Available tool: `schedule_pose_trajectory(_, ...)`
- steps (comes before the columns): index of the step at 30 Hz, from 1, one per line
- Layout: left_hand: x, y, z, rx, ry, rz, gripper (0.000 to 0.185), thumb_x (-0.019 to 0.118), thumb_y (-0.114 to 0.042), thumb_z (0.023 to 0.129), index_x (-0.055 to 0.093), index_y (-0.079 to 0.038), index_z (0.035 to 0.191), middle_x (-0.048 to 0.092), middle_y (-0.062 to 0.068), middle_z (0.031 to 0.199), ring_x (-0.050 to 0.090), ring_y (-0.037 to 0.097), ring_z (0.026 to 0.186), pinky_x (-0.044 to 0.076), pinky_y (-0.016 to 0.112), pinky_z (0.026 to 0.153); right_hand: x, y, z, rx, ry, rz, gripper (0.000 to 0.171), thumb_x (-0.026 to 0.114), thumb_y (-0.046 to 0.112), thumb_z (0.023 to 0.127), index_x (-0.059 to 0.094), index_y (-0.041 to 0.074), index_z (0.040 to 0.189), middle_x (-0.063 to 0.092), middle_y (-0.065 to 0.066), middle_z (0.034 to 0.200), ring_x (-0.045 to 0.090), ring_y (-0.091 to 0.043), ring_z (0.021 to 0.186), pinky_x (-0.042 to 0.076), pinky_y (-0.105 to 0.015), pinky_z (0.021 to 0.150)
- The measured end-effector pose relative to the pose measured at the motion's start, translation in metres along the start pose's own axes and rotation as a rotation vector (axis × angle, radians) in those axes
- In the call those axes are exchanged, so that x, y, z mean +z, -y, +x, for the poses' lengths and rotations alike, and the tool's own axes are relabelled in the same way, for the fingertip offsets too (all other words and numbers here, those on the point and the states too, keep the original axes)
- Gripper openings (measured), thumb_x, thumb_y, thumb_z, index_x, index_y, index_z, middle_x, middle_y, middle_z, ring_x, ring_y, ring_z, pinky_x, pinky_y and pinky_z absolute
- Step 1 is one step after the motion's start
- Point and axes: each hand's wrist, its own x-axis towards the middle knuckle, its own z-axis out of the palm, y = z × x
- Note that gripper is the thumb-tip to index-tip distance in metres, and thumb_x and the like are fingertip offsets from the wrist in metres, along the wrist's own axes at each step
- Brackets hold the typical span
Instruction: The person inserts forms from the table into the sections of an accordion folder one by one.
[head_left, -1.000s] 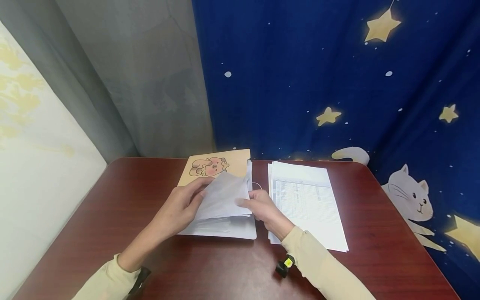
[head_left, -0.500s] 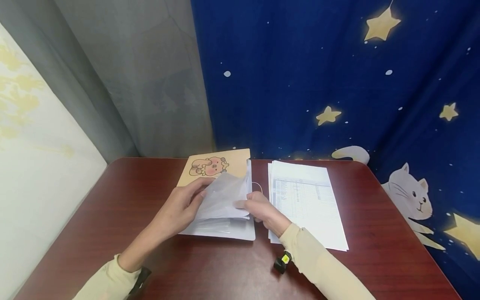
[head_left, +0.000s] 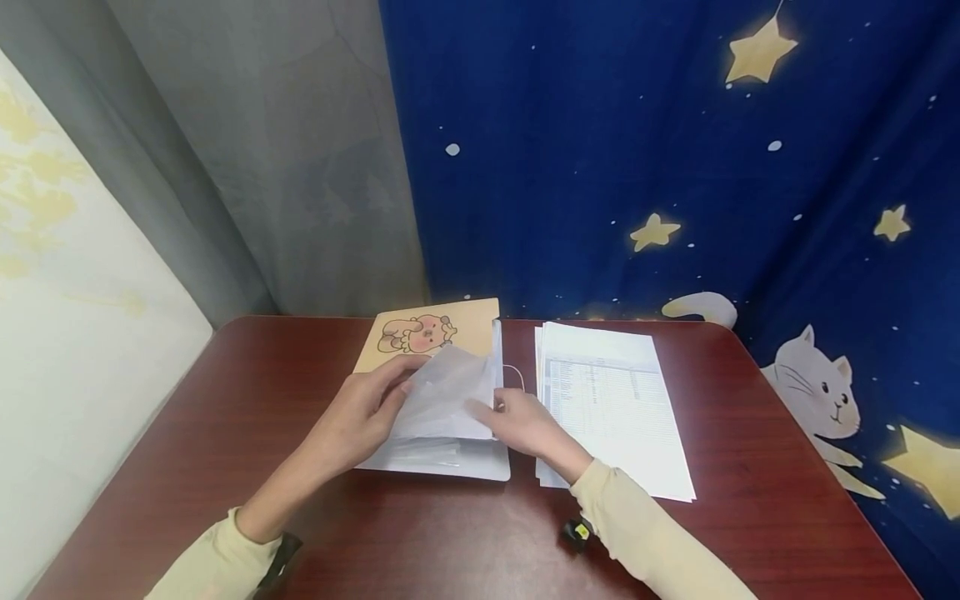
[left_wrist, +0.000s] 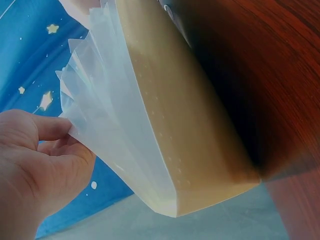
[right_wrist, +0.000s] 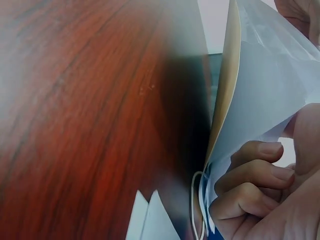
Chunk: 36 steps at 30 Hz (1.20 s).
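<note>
Toward the far side of the desk (head_left: 750,442), just left of its middle, a tan folder (head_left: 480,315) is resting partly open, its far cover showing a cartoon animal (head_left: 422,333). Several translucent sheets (head_left: 446,392) are fanning up inside it, with the pale near panel (head_left: 480,467) lying below them. Of the two hands, the left hand (head_left: 367,412) is pinching the left edge of these sheets between thumb and fingers. On the opposite side, the right hand (head_left: 525,423) is curling its fingers at the sheets' right edge while its blurred thumb is lying over them; whether it is gripping them I cannot tell. A thin white cord (head_left: 519,371) is looping out just beside the folder's right edge. Farther right, a stack of printed papers (head_left: 618,417) is lying flat near the folder, apart from it. Beyond the desk, a gray curtain (head_left: 300,150) is hanging to the left of a blue curtain (head_left: 555,167) with stars and a cat.
</note>
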Motion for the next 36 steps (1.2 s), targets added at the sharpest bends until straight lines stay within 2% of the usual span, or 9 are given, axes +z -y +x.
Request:
schedule_pose_trajectory(5, -0.001, 0.000, -0.002, -0.006, -0.011, -0.008, 0.040, 0.060, 0.006, 0.100, 0.069, -0.014, 0.134, 0.079, 0.002, 0.112, 0.064, 0.012, 0.090, 0.053, 0.028, 0.081, -0.005, -0.002, -0.015, -0.082, -0.059, 0.000, 0.039, 0.055, 0.049, 0.107, 0.066, 0.014, 0.093, 0.058, 0.002, 0.064, 0.049, -0.012, 0.058, 0.038, -0.028, 0.055)
schedule_pose_trajectory(10, -0.001, 0.000, -0.003, -0.016, -0.004, -0.016, 0.040, 0.059, 0.005, 0.101, 0.068, -0.015, 0.134, 0.077, -0.001, 0.108, 0.061, 0.011, 0.088, 0.051, 0.027, 0.080, -0.007, -0.006, -0.042, -0.173, -0.092, 0.012, 0.020, 0.056, 0.034, 0.110, 0.070, 0.020, 0.111, 0.049, 0.007, 0.059, 0.043, -0.006, 0.054, 0.038, -0.025, 0.054)
schedule_pose_trajectory(15, -0.001, -0.001, -0.001, -0.013, -0.005, 0.001, 0.040, 0.060, 0.004, 0.101, 0.069, -0.015, 0.135, 0.076, -0.002, 0.104, 0.059, 0.011, 0.086, 0.049, 0.027, 0.078, -0.009, -0.012, -0.070, -0.200, -0.095, -0.003, 0.024, 0.058, 0.036, 0.109, 0.069, 0.028, 0.129, 0.046, 0.010, 0.059, 0.039, -0.002, 0.050, 0.038, -0.023, 0.054)
schedule_pose_trajectory(19, -0.003, -0.001, -0.002, -0.013, -0.010, 0.007, 0.040, 0.061, 0.003, 0.101, 0.068, -0.016, 0.136, 0.077, 0.000, 0.109, 0.060, 0.011, 0.088, 0.050, 0.028, 0.079, -0.012, -0.017, -0.091, -0.214, -0.103, 0.014, 0.028, 0.058, 0.037, 0.109, 0.067, 0.030, 0.135, 0.045, 0.012, 0.060, 0.039, -0.001, 0.051, 0.038, -0.022, 0.055)
schedule_pose_trajectory(22, -0.004, -0.001, -0.003, -0.018, -0.019, 0.008, 0.040, 0.061, 0.003, 0.101, 0.068, -0.016, 0.136, 0.078, 0.000, 0.112, 0.061, 0.011, 0.089, 0.051, 0.028, 0.080, -0.017, -0.022, -0.103, -0.201, -0.120, 0.016, 0.025, 0.060, 0.035, 0.109, 0.069, 0.029, 0.131, 0.045, 0.013, 0.062, 0.038, 0.000, 0.052, 0.038, -0.021, 0.055)
schedule_pose_trajectory(24, -0.004, -0.001, -0.003, -0.018, -0.021, 0.003, 0.040, 0.061, 0.004, 0.101, 0.068, -0.016, 0.136, 0.077, 0.000, 0.106, 0.060, 0.011, 0.085, 0.050, 0.027, 0.079, -0.021, -0.026, -0.111, -0.179, -0.142, 0.001, 0.020, 0.062, 0.035, 0.108, 0.071, 0.032, 0.125, 0.046, 0.014, 0.062, 0.037, 0.001, 0.052, 0.037, -0.020, 0.054)
schedule_pose_trajectory(28, -0.003, -0.002, -0.002, -0.020, -0.019, -0.005, 0.040, 0.060, 0.003, 0.101, 0.068, -0.015, 0.136, 0.075, -0.001, 0.101, 0.058, 0.010, 0.083, 0.049, 0.026, 0.078, -0.029, -0.037, -0.125, -0.152, -0.214, -0.083, 0.010, 0.066, 0.035, 0.105, 0.075, 0.035, 0.110, 0.048, 0.016, 0.062, 0.037, 0.001, 0.050, 0.035, -0.019, 0.053)
schedule_pose_trajectory(32, -0.002, -0.003, -0.002, -0.025, -0.011, -0.008, 0.040, 0.060, 0.003, 0.101, 0.068, -0.015, 0.137, 0.078, 0.001, 0.116, 0.061, 0.011, 0.090, 0.051, 0.027, 0.081, -0.037, -0.047, -0.139, -0.088, -0.274, -0.174, 0.005, 0.072, 0.037, 0.101, 0.075, 0.034, 0.100, 0.049, 0.019, 0.062, 0.039, 0.001, 0.049, 0.034, -0.019, 0.054)
schedule_pose_trajectory(36, -0.002, -0.003, -0.003, -0.022, -0.010, -0.006, 0.040, 0.061, 0.003, 0.101, 0.068, -0.014, 0.137, 0.078, 0.002, 0.112, 0.060, 0.012, 0.088, 0.050, 0.027, 0.080, -0.046, -0.059, -0.150, -0.008, -0.311, -0.241, 0.006, 0.077, 0.039, 0.097, 0.072, 0.037, 0.093, 0.050, 0.019, 0.062, 0.041, 0.001, 0.052, 0.033, -0.020, 0.054)
